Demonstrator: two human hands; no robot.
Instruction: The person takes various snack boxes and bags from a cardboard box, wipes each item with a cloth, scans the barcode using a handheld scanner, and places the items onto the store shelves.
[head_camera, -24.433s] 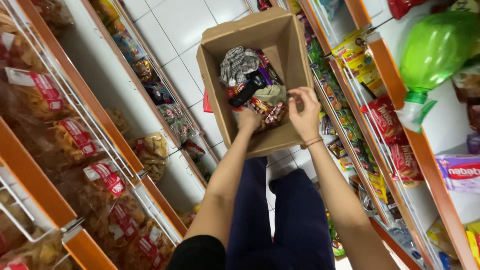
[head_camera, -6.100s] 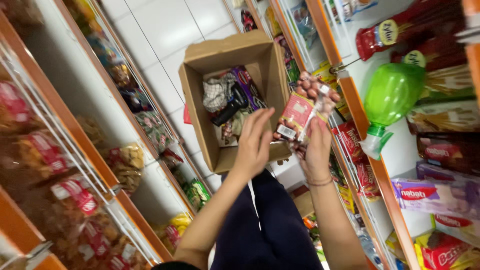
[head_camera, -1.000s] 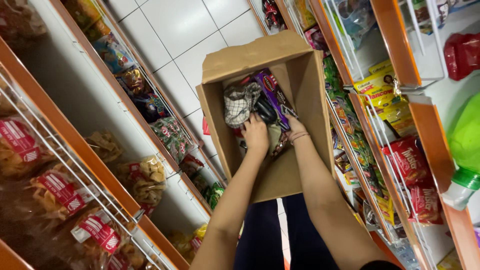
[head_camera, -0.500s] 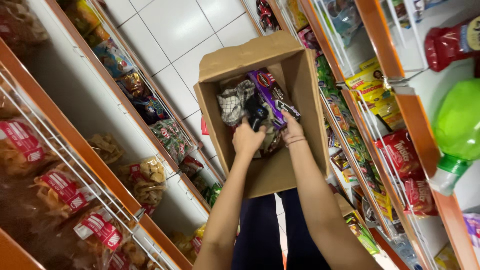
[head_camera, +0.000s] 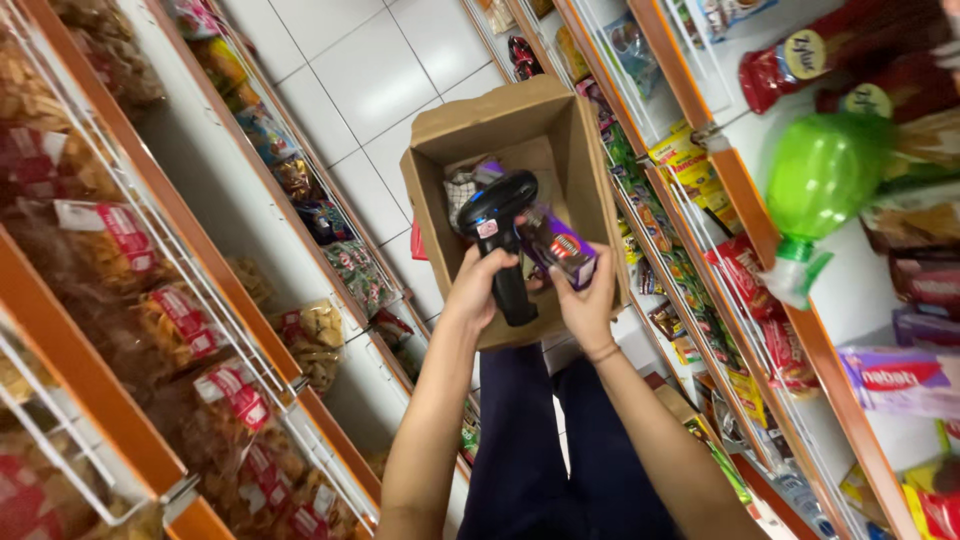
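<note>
A head-worn camera looks down a narrow shop aisle. Nearest the viewer, two bare forearms rise from the bottom edge above dark blue trousers (head_camera: 560, 450). The left hand (head_camera: 478, 290) is clenched around the grip of a black handheld barcode scanner (head_camera: 500, 230), whose head points up and to the right, toward the right hand's packet. The right hand (head_camera: 587, 300), with a thin band at the wrist, grasps a purple snack packet (head_camera: 558, 250) by its lower edge, fingers wrapped behind it and thumb in front. Scanner and packet sit just beside each other, over the open mouth of a brown cardboard box (head_camera: 585, 160).

The box rests in front of the person's knees, on or just above the floor, with its flaps standing open. Inside it lie more small packets (head_camera: 462, 185), among them one in black and white; they are partly hidden by the scanner.

On the left, an orange-edged shelf unit (head_camera: 150, 180) with white wire guards carries clear bags of fried snacks (head_camera: 190, 320) with red labels. On the right, a matching shelf unit (head_camera: 740, 190) holds small colourful packets, red pouches and an inverted green plastic bottle (head_camera: 820, 180) close to the camera.

Beyond the box, a floor of white tiles (head_camera: 370, 80) runs down the aisle between the two shelf units.
</note>
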